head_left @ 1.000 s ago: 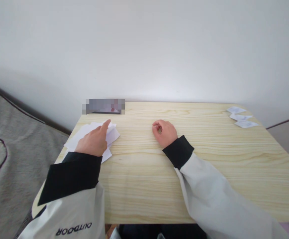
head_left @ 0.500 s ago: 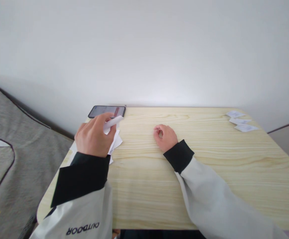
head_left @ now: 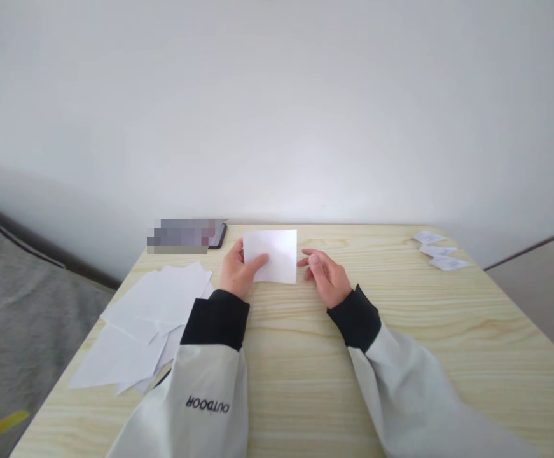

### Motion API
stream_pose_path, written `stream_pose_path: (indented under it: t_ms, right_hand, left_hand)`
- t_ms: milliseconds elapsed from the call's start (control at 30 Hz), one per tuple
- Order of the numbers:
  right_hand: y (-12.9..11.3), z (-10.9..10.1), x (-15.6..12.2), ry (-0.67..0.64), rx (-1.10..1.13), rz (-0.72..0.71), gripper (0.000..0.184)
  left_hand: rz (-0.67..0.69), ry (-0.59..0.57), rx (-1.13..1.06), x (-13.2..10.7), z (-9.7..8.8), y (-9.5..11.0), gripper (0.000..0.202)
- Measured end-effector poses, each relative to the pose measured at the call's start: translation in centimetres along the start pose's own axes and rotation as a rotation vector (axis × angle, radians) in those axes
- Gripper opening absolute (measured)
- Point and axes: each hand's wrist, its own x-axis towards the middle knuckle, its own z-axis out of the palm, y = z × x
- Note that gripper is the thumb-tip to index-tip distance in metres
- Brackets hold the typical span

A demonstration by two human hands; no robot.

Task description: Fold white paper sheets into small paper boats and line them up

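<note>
A white sheet of paper (head_left: 279,254), roughly rectangular, is held up at the middle of the table. My left hand (head_left: 238,270) grips its left side, with the thumb across the front and the other fingers behind. Just off the paper's right edge is my right hand (head_left: 327,277), its fingers loosely bent and apart, with nothing visible in them. Several loose white sheets (head_left: 136,356) lie overlapping on the left of the table, partly hidden behind my left sleeve.
A phone (head_left: 217,236), mostly blurred out, lies at the back left of the wooden table (head_left: 300,381). Three small folded papers (head_left: 448,263) sit in a row at the back right. Behind the table rises a white wall (head_left: 277,114); grey fabric (head_left: 33,318) is at the left.
My left hand has moved right from over the loose sheets, bringing the paper to the middle and turning its face toward me. My right hand has loosened its curled fingers.
</note>
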Motion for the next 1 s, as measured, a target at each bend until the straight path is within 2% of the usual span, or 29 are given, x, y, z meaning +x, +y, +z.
stream_pose_path:
  t_ms: [100, 200, 267, 367, 467, 567, 633, 833, 1000]
  right_hand:
    - [0.1, -0.3, -0.2, -0.078, 0.013, -0.002, 0.038]
    - [0.1, -0.3, -0.2, -0.075, 0.008, 0.023, 0.028]
    - [0.1, -0.2, -0.1, -0.073, 0.015, 0.037, 0.027]
    - [0.2, -0.2, -0.1, -0.052, 0.066, 0.048, 0.027]
    - [0.1, -0.3, -0.3, -0.080, 0.137, 0.040, 0.028]
    - [0.0, -0.4, -0.5, -0.228, 0.150, 0.044, 0.029]
    - [-0.2, -0.4, -0.5, -0.272, 0.147, 0.060, 0.027]
    - [-0.7, -0.6, -0.2, -0.226, 0.194, 0.127, 0.026]
    - [-0.5, -1.4, -0.1, -0.234, 0.205, 0.146, 0.029]
  left_hand:
    - [-0.058, -0.055, -0.004, -0.8, 0.3, -0.4, 0.046]
    - [-0.134, -0.148, 0.083, -1.5, -0.2, 0.1, 0.039]
    - [-0.206, -0.244, 0.160, -1.7, -0.6, 0.4, 0.037]
    - [-0.271, -0.305, 0.168, -1.8, -1.0, 0.7, 0.042]
    - [-0.279, -0.313, 0.175, -1.9, -0.9, 0.8, 0.046]
    - [-0.286, -0.298, 0.135, -2.1, -0.8, 0.9, 0.048]
    - [-0.313, -0.332, 0.095, -2.1, -0.9, 0.9, 0.048]
    - [-0.316, -0.498, 0.000, -1.9, -1.7, 0.5, 0.042]
    - [-0.344, -0.499, -0.070, -2.0, -1.5, 0.5, 0.041]
